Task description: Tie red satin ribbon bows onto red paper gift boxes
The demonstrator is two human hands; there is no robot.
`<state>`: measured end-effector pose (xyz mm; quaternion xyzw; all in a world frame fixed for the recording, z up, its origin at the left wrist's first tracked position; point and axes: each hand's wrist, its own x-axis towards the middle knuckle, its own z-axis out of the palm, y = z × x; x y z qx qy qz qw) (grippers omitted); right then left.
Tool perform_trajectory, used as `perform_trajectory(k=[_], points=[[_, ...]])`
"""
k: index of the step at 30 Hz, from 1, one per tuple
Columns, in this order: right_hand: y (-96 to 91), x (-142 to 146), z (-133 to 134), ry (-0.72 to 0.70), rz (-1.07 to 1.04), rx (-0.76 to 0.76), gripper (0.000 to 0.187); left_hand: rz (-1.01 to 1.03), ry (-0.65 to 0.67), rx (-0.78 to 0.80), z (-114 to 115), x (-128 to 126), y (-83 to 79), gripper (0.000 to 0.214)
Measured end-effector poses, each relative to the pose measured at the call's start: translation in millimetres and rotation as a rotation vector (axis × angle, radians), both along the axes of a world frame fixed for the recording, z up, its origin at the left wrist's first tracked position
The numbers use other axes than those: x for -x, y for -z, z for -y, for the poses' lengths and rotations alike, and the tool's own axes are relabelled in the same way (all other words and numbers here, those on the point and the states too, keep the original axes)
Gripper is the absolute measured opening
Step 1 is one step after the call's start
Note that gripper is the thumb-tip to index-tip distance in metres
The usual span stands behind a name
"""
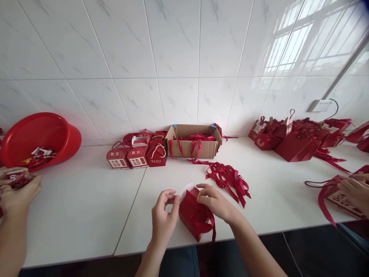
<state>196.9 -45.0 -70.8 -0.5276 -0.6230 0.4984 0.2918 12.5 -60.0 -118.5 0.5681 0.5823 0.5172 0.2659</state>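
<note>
A small red gift box [193, 216] with a dark red ribbon around it lies on the white table near the front edge. My left hand [163, 215] is at its left side, fingers curled in a pinch at the white top flap [186, 189]. My right hand [215, 201] rests on the box's top right, fingers bent over its edge. A loose pile of red ribbons [229, 179] lies just beyond my right hand.
A cardboard box [192, 143] of ribbons and several finished red boxes [137, 153] stand by the tiled wall. A red basin [37, 138] sits far left. More red boxes [300, 138] pile at right. Other people's hands work at the left edge [17, 196] and the right edge [354, 190].
</note>
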Motion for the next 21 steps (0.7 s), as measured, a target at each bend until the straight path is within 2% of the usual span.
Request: perform_trajectory(k=[6, 17, 21], points=[[4.0, 1.1, -2.3, 0.0, -0.002, -0.018, 0.024, -0.008, 0.02, -0.009, 4.5, 1.4, -1.1, 0.025], [-4.8, -6.8, 3.9, 0.025, -0.058, 0.0, 0.018, -0.001, 0.033, 0.003, 12.4, -2.4, -5.4, 0.025], [-7.1, -6.9, 2.7, -0.014, -0.033, 0.008, 0.021, -0.007, 0.015, -0.002, 12.8, -2.8, -5.4, 0.027]])
